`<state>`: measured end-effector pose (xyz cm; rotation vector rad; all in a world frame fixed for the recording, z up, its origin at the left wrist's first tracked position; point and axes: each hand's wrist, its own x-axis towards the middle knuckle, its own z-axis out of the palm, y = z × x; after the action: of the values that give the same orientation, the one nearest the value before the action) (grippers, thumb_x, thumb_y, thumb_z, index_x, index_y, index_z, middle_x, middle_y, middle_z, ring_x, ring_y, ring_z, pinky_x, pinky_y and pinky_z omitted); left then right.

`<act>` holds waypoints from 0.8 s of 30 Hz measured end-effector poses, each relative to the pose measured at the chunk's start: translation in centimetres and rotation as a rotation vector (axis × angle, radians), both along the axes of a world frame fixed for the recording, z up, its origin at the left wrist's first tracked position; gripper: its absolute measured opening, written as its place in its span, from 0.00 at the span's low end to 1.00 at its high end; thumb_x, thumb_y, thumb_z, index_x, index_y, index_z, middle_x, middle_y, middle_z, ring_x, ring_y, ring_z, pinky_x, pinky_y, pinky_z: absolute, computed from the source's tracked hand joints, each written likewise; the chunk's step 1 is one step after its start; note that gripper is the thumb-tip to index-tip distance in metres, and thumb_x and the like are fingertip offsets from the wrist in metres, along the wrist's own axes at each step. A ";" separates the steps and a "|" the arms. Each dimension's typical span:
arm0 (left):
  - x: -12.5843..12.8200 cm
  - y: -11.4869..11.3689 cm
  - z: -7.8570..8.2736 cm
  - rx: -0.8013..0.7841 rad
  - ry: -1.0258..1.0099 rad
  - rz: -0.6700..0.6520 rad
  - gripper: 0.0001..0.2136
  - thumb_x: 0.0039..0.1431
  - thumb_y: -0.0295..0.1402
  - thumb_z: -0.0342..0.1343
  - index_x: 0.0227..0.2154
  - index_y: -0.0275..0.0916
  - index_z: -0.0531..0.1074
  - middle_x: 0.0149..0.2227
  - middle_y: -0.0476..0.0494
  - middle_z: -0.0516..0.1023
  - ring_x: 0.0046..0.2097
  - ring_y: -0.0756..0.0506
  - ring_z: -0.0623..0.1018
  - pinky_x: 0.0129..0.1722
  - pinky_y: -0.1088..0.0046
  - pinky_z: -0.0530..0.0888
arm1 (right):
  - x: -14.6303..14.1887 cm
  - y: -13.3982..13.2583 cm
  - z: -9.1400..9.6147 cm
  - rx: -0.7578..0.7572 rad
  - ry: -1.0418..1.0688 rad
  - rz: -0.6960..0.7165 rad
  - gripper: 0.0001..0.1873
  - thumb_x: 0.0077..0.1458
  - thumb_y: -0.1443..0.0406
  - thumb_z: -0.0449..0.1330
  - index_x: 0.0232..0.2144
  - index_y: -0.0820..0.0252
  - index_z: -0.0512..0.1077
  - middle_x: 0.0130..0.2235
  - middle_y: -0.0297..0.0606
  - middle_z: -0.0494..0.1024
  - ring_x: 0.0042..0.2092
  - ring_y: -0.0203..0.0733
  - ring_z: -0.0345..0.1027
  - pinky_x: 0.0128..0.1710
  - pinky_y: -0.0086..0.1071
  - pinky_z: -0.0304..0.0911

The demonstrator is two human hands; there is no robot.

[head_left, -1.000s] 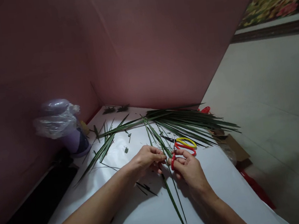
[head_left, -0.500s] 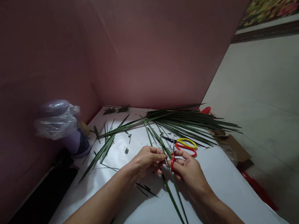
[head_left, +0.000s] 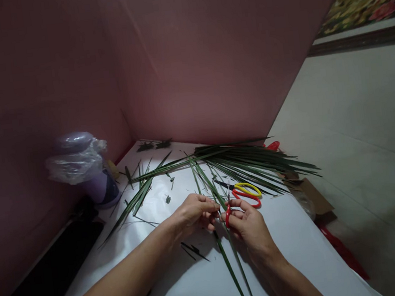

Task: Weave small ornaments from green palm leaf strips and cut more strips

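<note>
My left hand is closed in a pinch on a narrow green leaf strip, in front of me over the white tabletop. The strip's long ends run toward the table's near edge and up past my fingers. Small red-handled scissors are in my right hand, blades pointing up, close beside the left fingertips. What lies right between the two hands is too small to make out. Larger scissors with yellow and red handles rest just beyond my right hand.
A heap of long green leaves spreads across the back right. More strips and cuttings are scattered left. Woven-looking dark leaf pieces lie at the far corner. A purple plastic-wrapped object stands left; a pink panel rises behind.
The two hands stay almost in place, still at the leaf strip. The small scissors have tipped very slightly left, and the whole view has shifted a little.
</note>
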<state>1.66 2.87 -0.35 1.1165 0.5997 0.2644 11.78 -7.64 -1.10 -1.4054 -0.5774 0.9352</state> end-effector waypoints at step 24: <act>-0.1 0.1 0.1 0.042 -0.020 -0.065 0.05 0.39 0.27 0.58 0.20 0.31 0.68 0.20 0.45 0.72 0.20 0.51 0.71 0.17 0.77 0.69 | 0.7 -0.5 0.7 -0.031 0.008 0.071 0.20 0.37 0.65 0.65 0.33 0.60 0.61 0.16 0.26 0.69 0.13 0.24 0.48 0.12 0.19 0.42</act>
<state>1.56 2.95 -0.28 1.1699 0.5417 0.2327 12.45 -8.14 -0.42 -1.4155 -0.6123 1.0099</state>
